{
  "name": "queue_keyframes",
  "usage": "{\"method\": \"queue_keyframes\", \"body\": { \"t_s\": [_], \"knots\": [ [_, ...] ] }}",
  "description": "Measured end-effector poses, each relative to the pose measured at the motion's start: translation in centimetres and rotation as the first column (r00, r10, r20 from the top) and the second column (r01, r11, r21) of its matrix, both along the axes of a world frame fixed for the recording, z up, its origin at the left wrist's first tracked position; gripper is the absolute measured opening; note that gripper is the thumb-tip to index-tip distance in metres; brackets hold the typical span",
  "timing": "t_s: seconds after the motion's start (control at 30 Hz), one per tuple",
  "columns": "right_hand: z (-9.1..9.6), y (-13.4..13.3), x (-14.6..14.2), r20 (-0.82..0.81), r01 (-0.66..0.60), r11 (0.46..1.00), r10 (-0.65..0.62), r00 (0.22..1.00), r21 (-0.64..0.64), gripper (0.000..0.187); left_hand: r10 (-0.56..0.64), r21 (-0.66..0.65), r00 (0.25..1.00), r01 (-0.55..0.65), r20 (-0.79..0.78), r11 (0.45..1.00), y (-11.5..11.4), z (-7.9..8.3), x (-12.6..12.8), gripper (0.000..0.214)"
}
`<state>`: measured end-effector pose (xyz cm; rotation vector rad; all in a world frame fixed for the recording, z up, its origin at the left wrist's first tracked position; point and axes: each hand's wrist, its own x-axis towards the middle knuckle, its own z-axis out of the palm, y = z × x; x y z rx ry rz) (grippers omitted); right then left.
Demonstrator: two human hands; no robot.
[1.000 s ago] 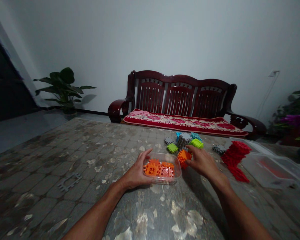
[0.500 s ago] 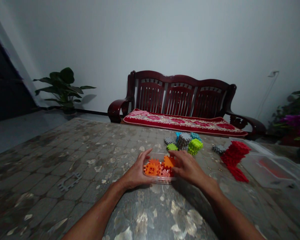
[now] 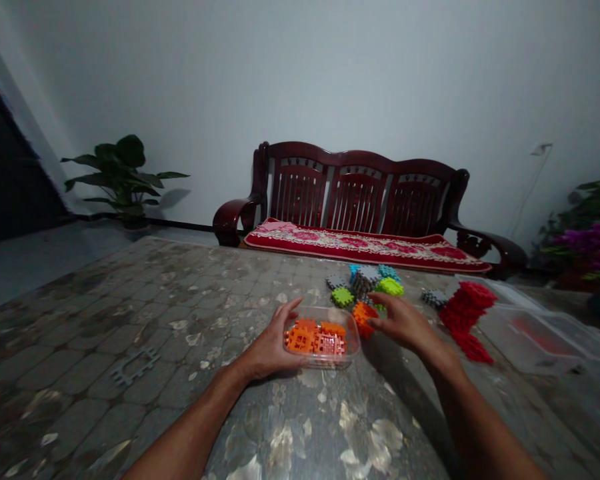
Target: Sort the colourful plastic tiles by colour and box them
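A small clear plastic tray (image 3: pixel 353 333) lies on the patterned table and holds several orange toothed plastic tiles (image 3: pixel 315 339). My left hand (image 3: pixel 270 343) cups the tray's left side, fingers wrapped on its rim. My right hand (image 3: pixel 403 321) is just right of the tray, its fingertips pinching an orange tile (image 3: pixel 363 313) from a small orange stack on the table. Behind them lie green tiles (image 3: pixel 343 296), a grey stack (image 3: pixel 366 279) and blue tiles (image 3: pixel 389 271).
A tall pile of red tiles (image 3: pixel 467 312) and a few grey ones (image 3: pixel 433 297) lie to the right, beside clear plastic boxes (image 3: pixel 530 333). A grey frame piece (image 3: pixel 133 363) rests at the left. Beyond the table stands a dark wooden bench (image 3: pixel 360 200) and a potted plant (image 3: pixel 123 177).
My right hand drew back from over the tray to the orange stack on its right. The left hand stayed on the tray.
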<state>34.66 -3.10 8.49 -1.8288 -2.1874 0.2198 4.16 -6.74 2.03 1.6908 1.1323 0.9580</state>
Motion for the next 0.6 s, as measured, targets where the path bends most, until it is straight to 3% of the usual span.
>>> {"method": "queue_keyframes", "body": {
  "t_s": [0.27,0.6],
  "knots": [
    [0.4,-0.3,-0.5,0.145,0.028,0.997,-0.018,0.989,-0.067,0.055,0.008,-0.011,1.0,-0.008,0.006,1.0,0.0,0.1,0.0,0.117],
    [0.0,-0.5,-1.0,0.201,0.029,0.999,-0.026,0.979,-0.014,0.055,0.0,-0.003,1.0,0.0,0.008,1.0,0.1,-0.1,-0.1,0.117]
  ]
}}
